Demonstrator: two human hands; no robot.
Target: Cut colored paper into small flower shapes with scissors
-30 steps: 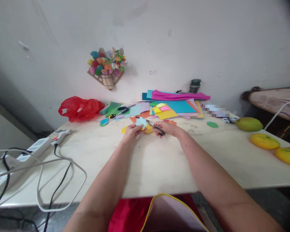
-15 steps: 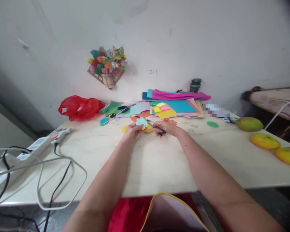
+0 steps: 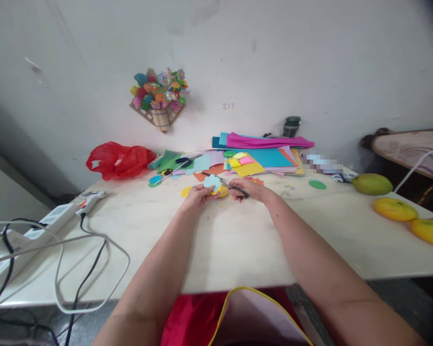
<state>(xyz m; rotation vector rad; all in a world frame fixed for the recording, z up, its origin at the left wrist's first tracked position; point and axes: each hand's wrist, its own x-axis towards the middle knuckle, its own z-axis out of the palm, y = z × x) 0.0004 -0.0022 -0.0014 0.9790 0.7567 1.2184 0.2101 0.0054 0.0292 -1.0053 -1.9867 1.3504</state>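
Note:
Pinched in my left hand [image 3: 201,193] is a light blue paper flower [image 3: 211,183] with a scalloped edge. My right hand [image 3: 246,189] is closed round the dark handles of a pair of scissors [image 3: 242,192], whose blades point left at the flower's right edge. Yellow paper [image 3: 186,191] lies by my left hand, and another yellow piece shows just behind the fingers. An orange-red paper shape [image 3: 257,181] rests behind my right hand.
Colored paper sheets [image 3: 270,158] lie along the wall, with a second pair of scissors [image 3: 189,160] to their left. A red plastic bag [image 3: 120,161] sits back left. Power strips [image 3: 54,218] and cables are at left, mangoes [image 3: 395,210] at right, a green oval [image 3: 317,184] nearer.
The light blue flower has turned slightly in my left hand and shows more of its face. The scissors have shifted a little against its edge.

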